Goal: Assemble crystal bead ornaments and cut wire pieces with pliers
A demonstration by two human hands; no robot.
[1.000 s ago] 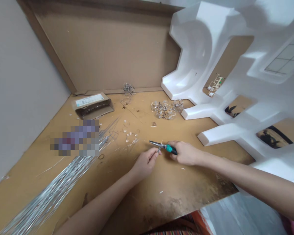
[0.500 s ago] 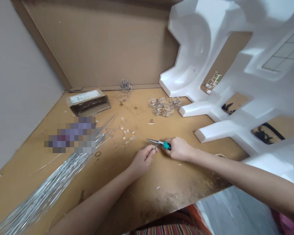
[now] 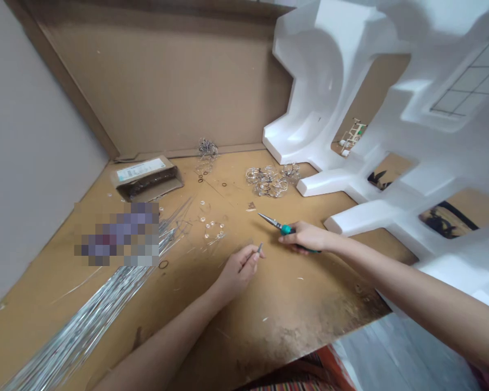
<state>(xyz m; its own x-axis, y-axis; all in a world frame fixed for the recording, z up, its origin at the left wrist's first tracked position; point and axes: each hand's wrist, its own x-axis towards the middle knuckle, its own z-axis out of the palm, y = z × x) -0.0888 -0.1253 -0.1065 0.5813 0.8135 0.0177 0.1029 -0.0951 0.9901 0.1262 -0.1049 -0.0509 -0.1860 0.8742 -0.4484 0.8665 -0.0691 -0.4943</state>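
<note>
Pliers [image 3: 285, 230] were in the right hand [image 3: 307, 237], above the table [image 3: 228, 331], nose directed to the far left, jaws closed or nearly so. Right hand: fingers wrapped round the dark and green handles. Left hand [image 3: 238, 269]: thumb and forefinger pinched together on a small grey piece [image 3: 259, 248], which stuck up past the fingertips. The pliers' nose was near this piece but apart from it; exact form of the piece too small to tell.

Surroundings: a bundle of wires [image 3: 106, 309] lay to the left of the left hand, its far end beside a purple object [image 3: 122, 233], pixelated, identity not readable. Behind that, an open box [image 3: 150, 179] lay on its side. Small clear discs [image 3: 207, 235] were scattered on the table between the bundle and the hands. A dark ring [image 3: 163, 264] lay just right of the bundle. Farther back, a group of bent wire pieces [image 3: 267, 181] lay near the white foam [image 3: 350, 217], with a darker wire clump [image 3: 207, 146] to its left, near the cardboard wall [image 3: 179, 81]
</note>
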